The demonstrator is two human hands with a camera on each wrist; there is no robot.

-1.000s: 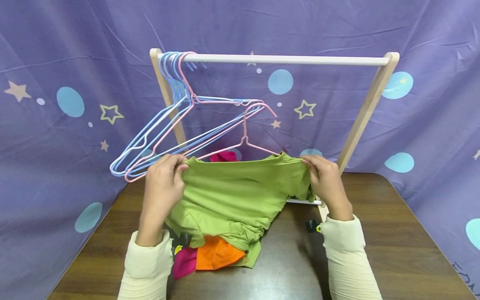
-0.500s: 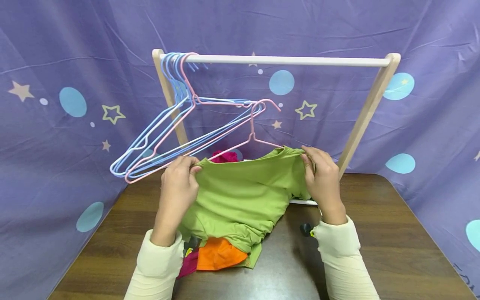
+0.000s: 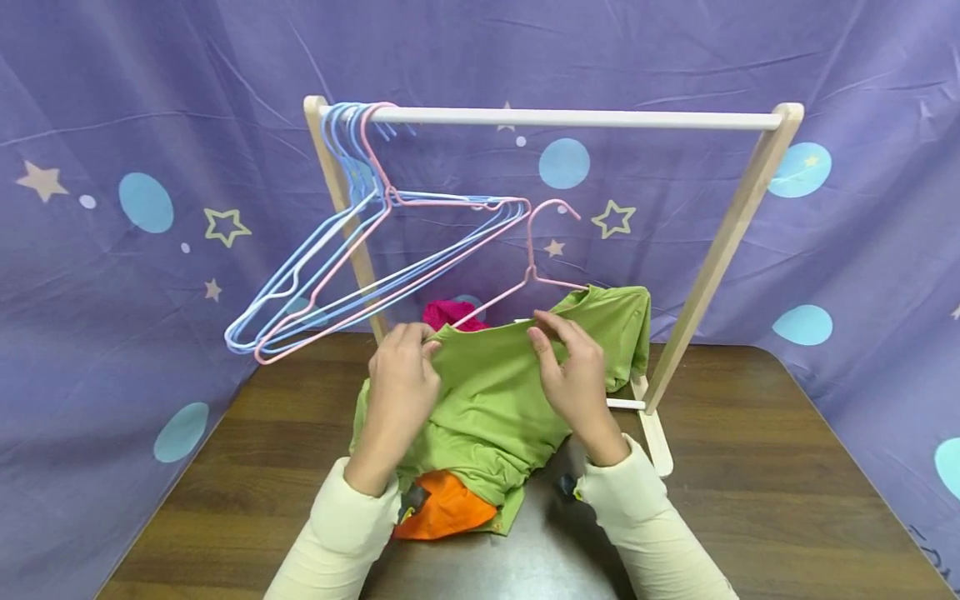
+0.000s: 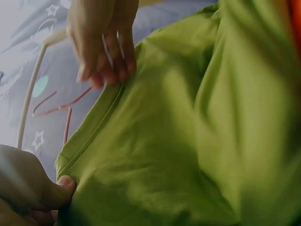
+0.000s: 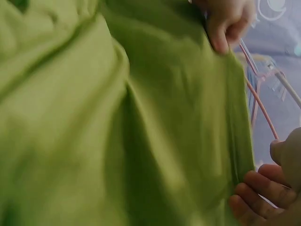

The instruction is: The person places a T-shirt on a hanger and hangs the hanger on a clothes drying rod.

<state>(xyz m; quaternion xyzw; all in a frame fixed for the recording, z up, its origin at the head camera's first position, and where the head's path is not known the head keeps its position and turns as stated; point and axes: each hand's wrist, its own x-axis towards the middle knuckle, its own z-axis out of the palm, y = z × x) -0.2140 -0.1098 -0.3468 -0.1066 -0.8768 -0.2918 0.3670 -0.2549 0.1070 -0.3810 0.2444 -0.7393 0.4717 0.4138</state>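
A green T-shirt (image 3: 495, 400) is held up over the table, its neckline stretched across the front. Inside it sits a pink wire hanger (image 3: 531, 272), with its hook and sloping shoulders rising out of the collar. My left hand (image 3: 405, 371) pinches the collar's left end between thumb and fingers, as the left wrist view also shows at the green hem (image 4: 89, 132). At mid-collar is my right hand (image 3: 572, 367), its loosely extended fingers (image 5: 258, 193) touching the cloth edge and the thumb standing apart. The shirt's right shoulder drapes by itself over the hidden hanger end.
A wooden rack with a white rail (image 3: 600, 119) stands behind the shirt. Several blue, white and pink hangers (image 3: 389, 197) hang at its left end. Orange cloth (image 3: 450, 510) lies under the shirt, and magenta cloth (image 3: 452, 313) shows behind it on the wooden table (image 3: 757, 467).
My right hand has let go of the right shoulder and slid left to mid-collar. The left hand, shirt collar and hanger have shifted right, and the hanger's hook stands farther right.
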